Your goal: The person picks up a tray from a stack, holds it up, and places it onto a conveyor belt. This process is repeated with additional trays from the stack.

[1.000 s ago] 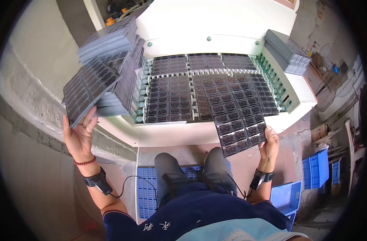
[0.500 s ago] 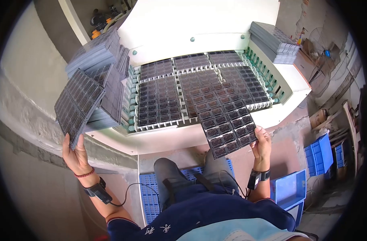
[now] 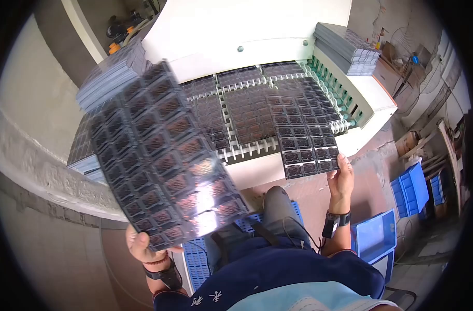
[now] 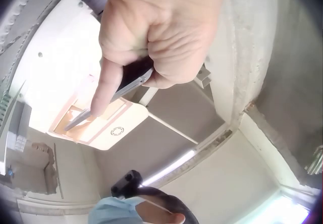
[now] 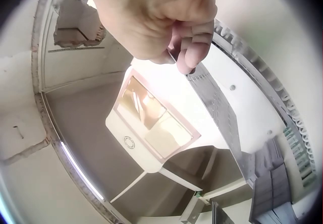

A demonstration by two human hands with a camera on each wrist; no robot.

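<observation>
My left hand (image 3: 143, 246) pinches the near corner of a dark gridded panel (image 3: 158, 160), thumb on its upper face. The panel slants up in front of the stack at the left, and light glares off its near part. My right hand (image 3: 342, 179) pinches a second gridded panel (image 3: 304, 135) by its near right corner. Its far part overlaps the machine's roller bed (image 3: 241, 151) in the head view. In the left wrist view the panel's edge (image 4: 133, 85) shows between thumb and fingers. The right wrist view shows the other panel (image 5: 214, 103) edge-on beyond my fingers.
More gridded panels (image 3: 246, 114) lie in rows on the bed of the white machine (image 3: 257, 26). Stacks of panels stand at the left (image 3: 112, 70) and at the right (image 3: 348, 46). Blue crates (image 3: 373, 236) are on the floor at the right, and a fan (image 3: 413, 59) stands behind.
My left hand has drawn its panel from beside the left stack towards my body and to the right, tilting its face to me. My right hand still holds its panel, with little movement.
</observation>
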